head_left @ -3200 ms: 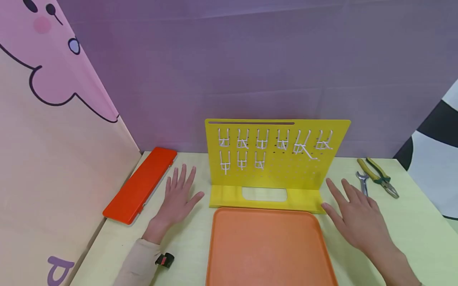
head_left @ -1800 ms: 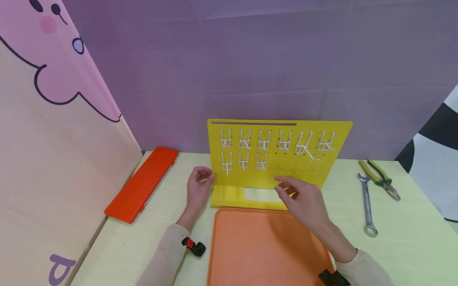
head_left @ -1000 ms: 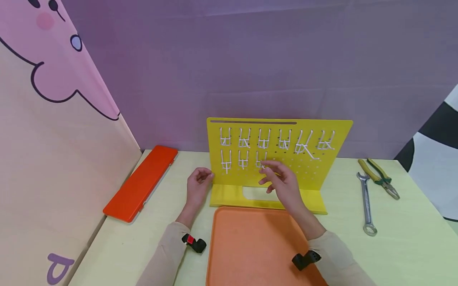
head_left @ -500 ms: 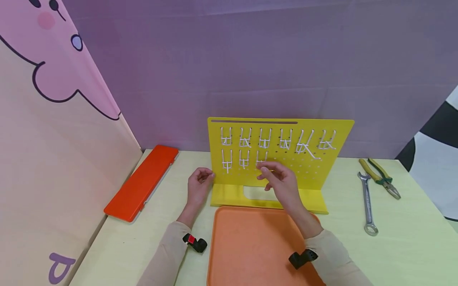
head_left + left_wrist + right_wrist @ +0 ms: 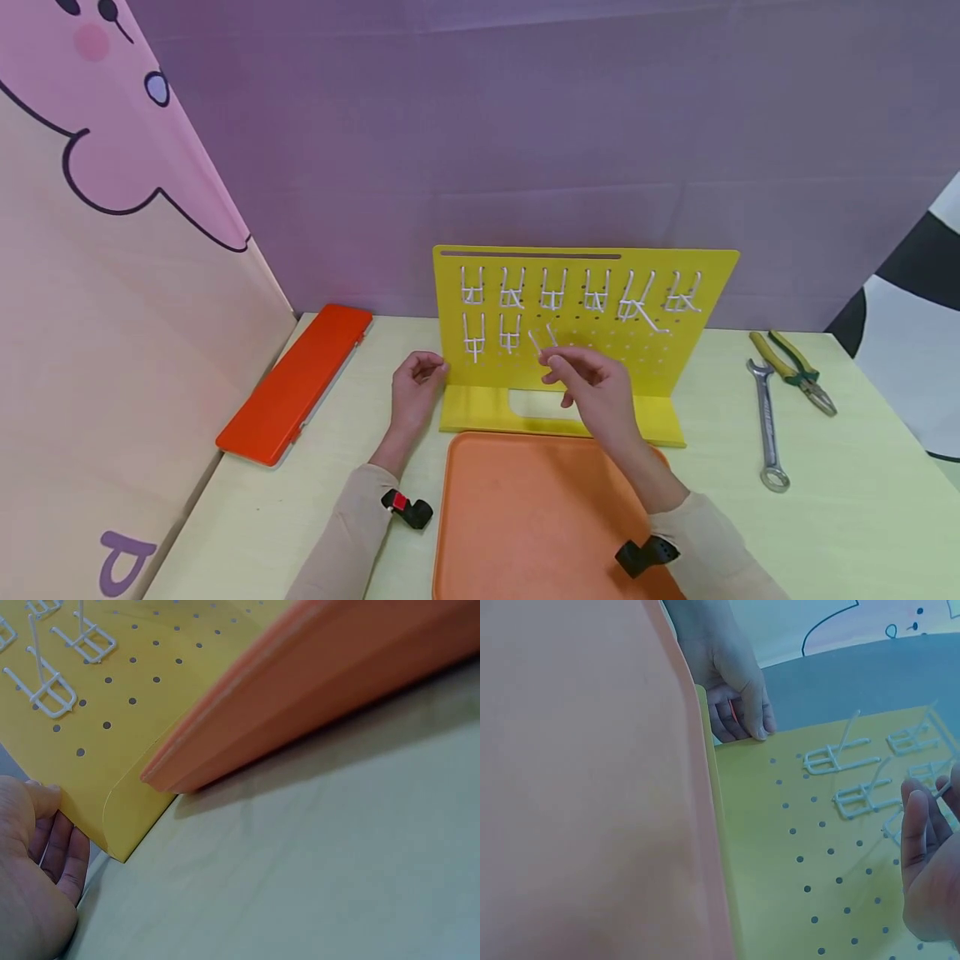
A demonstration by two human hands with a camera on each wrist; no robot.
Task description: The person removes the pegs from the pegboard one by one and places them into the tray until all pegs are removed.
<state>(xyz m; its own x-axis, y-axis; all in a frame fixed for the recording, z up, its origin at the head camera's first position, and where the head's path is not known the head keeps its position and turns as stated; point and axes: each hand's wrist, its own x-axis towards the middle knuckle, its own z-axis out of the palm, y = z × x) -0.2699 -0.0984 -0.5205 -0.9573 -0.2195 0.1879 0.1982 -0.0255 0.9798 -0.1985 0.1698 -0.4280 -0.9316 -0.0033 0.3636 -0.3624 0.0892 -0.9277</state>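
Observation:
A yellow pegboard (image 5: 652, 375) stands upright on its base, with several white wire hooks (image 5: 510, 333) hung in two rows. My left hand (image 5: 417, 392) pinches the board's left edge; in the left wrist view, the thumb lies on the front and the fingers (image 5: 75, 862) reach behind. In front of the lower row, my right hand (image 5: 600, 392) pinches a white hook (image 5: 533, 339) between thumb and fingertips. Its two prongs point up and slant away from the other hooks. The right wrist view shows that hand (image 5: 934, 870) at the frame's edge, partly cut off.
An orange tray (image 5: 525, 517) lies right before the board's base. On the left is a long red case (image 5: 300, 383). A combination wrench (image 5: 766, 425) and pliers (image 5: 798, 371) with yellow-green handles lie on the right of the table. A purple cloth (image 5: 562, 125) hangs behind.
Both hands were spread apart over the table. My left hand has taken the board's edge. My right hand has moved in and drawn the lower row's rightmost hook off the board.

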